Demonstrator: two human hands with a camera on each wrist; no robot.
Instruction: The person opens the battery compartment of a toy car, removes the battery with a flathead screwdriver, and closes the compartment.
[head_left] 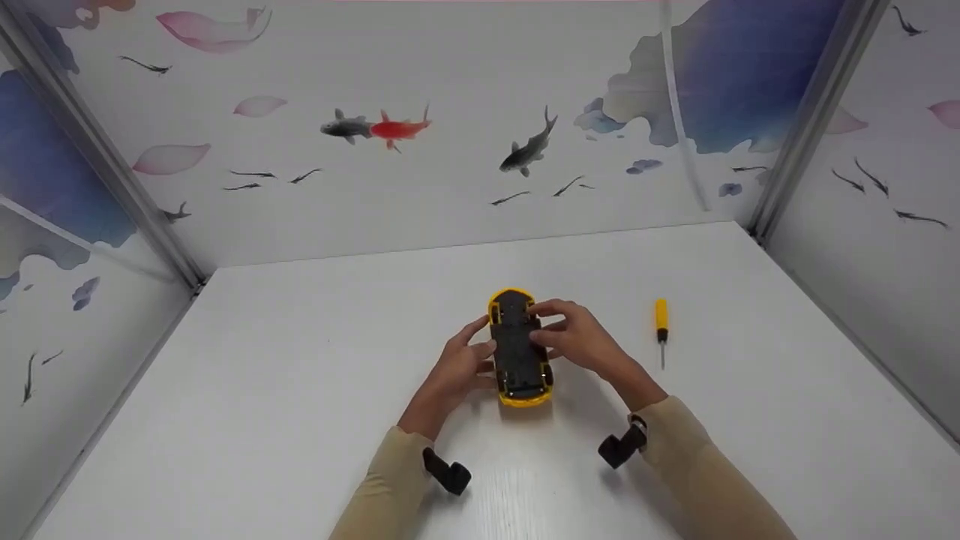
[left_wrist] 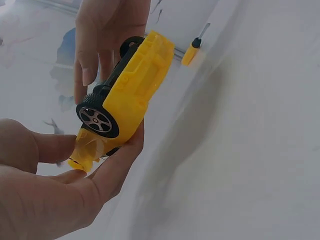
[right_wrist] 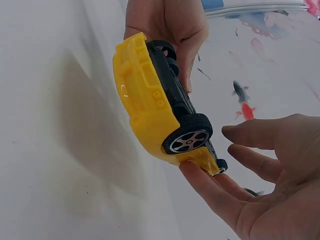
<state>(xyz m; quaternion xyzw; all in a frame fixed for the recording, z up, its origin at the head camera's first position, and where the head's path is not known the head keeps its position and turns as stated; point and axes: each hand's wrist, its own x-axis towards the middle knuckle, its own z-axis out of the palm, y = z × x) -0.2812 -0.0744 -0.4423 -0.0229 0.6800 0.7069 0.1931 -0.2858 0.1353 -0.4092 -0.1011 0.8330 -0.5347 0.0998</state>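
Note:
A yellow toy car (head_left: 519,360) is held above the table in the head view, its black underside facing up. My left hand (head_left: 461,364) grips its left side, thumb on the edge and fingers beneath, as the left wrist view shows of the car (left_wrist: 132,90) and the hand (left_wrist: 55,185). On the car's right side is my right hand (head_left: 581,337), its fingertips at the edge. In the right wrist view the fingers of my right hand (right_wrist: 275,175) touch the yellow body (right_wrist: 145,100) near a wheel, while the thumb stands off it.
A screwdriver (head_left: 661,330) with a yellow and black handle lies on the white table (head_left: 300,375), to the right of my right hand. Printed panels (head_left: 450,195) with fish and petals stand behind and at both sides. Each sleeve cuff has a black wrist camera.

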